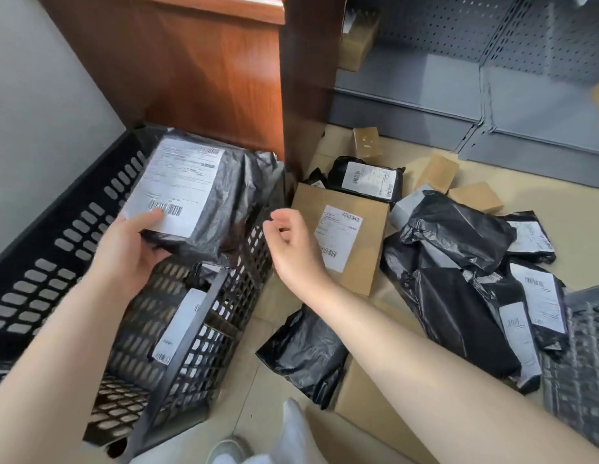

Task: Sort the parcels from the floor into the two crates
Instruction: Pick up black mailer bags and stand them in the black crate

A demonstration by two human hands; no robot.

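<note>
At the far left a black perforated crate (62, 236) stood against the grey wall, with a second black mesh crate (204, 329) just beside it on its right; a parcel with a white label (177, 324) stood on edge inside the mesh one. Above both crates the left hand (124, 252) held a black plastic parcel (204, 195) from below, its grip clamped on the near edge with the thumb lying on the parcel's white shipping label (177, 185). Behind the crates rose a reddish wooden cabinet (191, 68). To the right of the mesh crate the right hand (291, 242) hung in the air, its grip apart, fingers loosely curled and holding nothing. Under it on the tiled floor (512, 175) lay a flat brown cardboard parcel (355, 229) with a label, and nearer the person a crumpled black bag (305, 356). Beyond the cardboard one lay a small black labelled parcel (368, 177) and a few small brown boxes (437, 172). Further right was a heap of black plastic parcels (465, 272), several showing white labels, overlapping one another. Grey metal shelving (492, 78) ran along the back, and at the right edge part of a grey mesh surface (583, 356) showed, blurred.
</note>
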